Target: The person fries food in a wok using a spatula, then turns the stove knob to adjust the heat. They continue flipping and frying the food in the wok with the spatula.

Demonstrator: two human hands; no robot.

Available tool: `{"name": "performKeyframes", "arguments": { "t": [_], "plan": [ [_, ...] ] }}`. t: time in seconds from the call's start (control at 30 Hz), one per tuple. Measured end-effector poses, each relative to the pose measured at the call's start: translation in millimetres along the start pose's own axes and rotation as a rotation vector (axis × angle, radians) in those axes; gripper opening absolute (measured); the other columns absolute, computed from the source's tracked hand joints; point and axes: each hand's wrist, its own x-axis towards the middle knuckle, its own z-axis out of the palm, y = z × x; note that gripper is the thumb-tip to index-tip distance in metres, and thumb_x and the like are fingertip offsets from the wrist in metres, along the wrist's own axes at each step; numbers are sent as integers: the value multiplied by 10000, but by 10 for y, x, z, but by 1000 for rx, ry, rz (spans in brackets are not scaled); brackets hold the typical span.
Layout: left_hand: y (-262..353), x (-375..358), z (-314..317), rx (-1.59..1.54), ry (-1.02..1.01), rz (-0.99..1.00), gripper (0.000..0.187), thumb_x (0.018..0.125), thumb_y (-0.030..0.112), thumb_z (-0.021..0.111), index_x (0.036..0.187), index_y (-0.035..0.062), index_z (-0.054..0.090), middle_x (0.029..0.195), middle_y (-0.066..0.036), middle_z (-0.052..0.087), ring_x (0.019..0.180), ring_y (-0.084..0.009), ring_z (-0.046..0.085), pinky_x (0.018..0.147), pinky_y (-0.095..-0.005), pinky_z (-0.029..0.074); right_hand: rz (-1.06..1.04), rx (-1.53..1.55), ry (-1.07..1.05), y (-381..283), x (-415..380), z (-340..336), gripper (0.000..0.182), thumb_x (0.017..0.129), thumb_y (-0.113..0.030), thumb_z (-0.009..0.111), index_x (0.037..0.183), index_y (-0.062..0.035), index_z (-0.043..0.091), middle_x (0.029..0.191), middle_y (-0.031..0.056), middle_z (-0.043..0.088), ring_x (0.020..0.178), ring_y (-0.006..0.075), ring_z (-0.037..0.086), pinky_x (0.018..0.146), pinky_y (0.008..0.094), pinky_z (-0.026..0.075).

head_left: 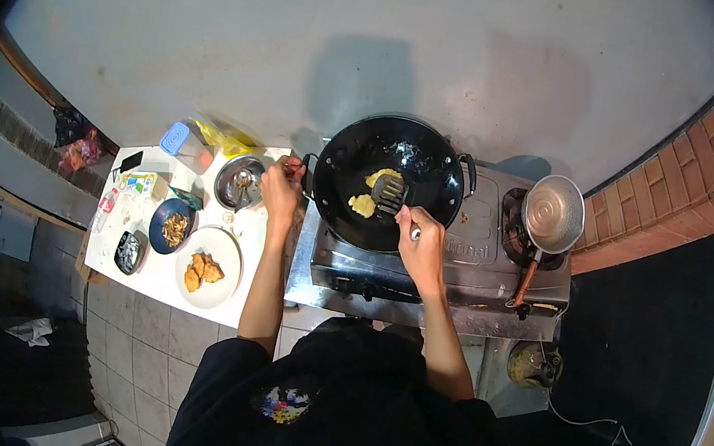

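Observation:
A large black wok sits on the left burner of the gas stove. Two pieces of yellow battered food lie in it, one partly hidden by a black slotted spatula. My right hand is closed around the spatula's handle, over the wok's near right side. At the wok's left loop handle, my left hand has its fingers curled and gripping. Just left of that hand stands a steel bowl with a utensil in it.
A white plate with fried pieces and a dark bowl of strips share the white table. A small pan occupies the stove's right burner, its wooden handle pointing toward me. A wall rises behind.

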Motion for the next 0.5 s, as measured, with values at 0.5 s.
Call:
{"name": "performKeyframes", "arguments": {
  "t": [0.5],
  "plan": [
    [-4,22,-9,-18,8,-14,207,748,112,747,913,20,664,808,-140,690,719,-288,681,637,-370,504,-27,103,39,-216,-45,-56,193,914,-33,547,755,75,573,694,150,602,587,237,602,555,319,446]
  ]
}}
